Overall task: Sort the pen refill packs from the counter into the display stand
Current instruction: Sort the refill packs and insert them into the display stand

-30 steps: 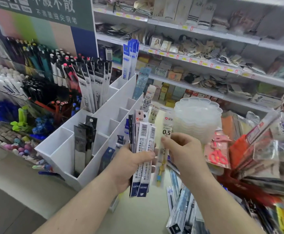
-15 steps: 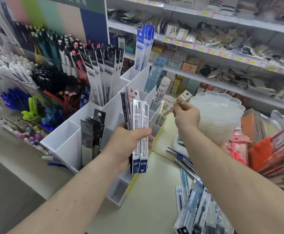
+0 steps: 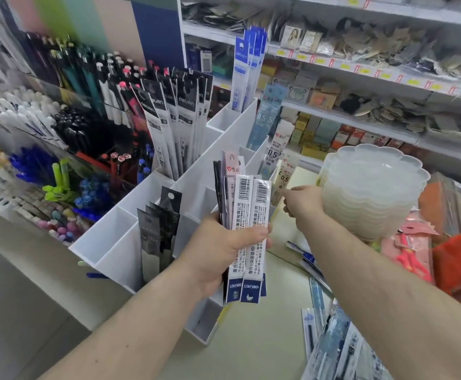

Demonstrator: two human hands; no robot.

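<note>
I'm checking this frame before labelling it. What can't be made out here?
All in the head view:
- Right hand: its fingertips sit behind the bundle of refill packs, so whether it still pinches the white 0.5 pack is unclear.
- Display stand: the left hand and the bundle cover its near right slots.
- Loose packs on the counter: cut by the bottom edge.
- Shelf goods: blurred.

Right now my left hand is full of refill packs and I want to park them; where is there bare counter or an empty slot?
Bare counter lies between the display stand and the loose packs at lower right. The stand's nearest left compartment looks empty. It is crowded around the plastic dish stack and the red items.
</note>
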